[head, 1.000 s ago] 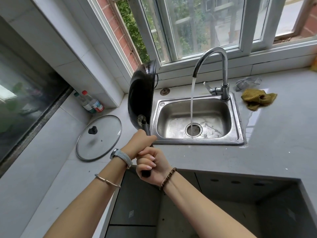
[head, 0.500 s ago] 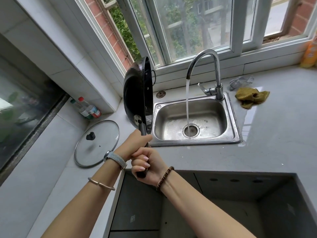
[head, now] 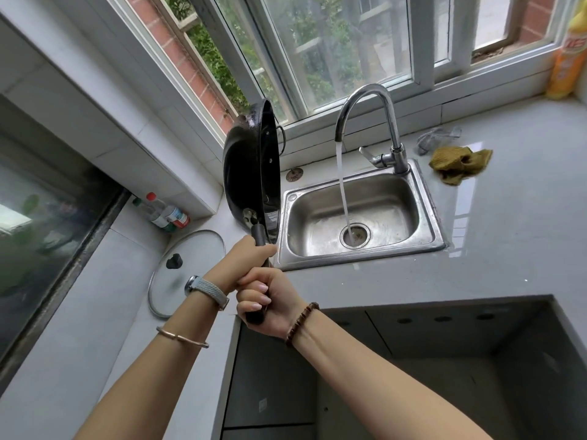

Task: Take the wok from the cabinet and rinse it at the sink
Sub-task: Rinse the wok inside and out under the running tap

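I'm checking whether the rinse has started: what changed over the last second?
Little changed. Both hands, left and right, stay clamped on the handle; the wok stays on edge left of the sink, outside the running water. Mostly the view shifted.

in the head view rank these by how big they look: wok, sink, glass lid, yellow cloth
1. sink
2. wok, seen nearly edge-on and held nearer the camera, so unsure
3. glass lid, partly hidden by the left arm
4. yellow cloth
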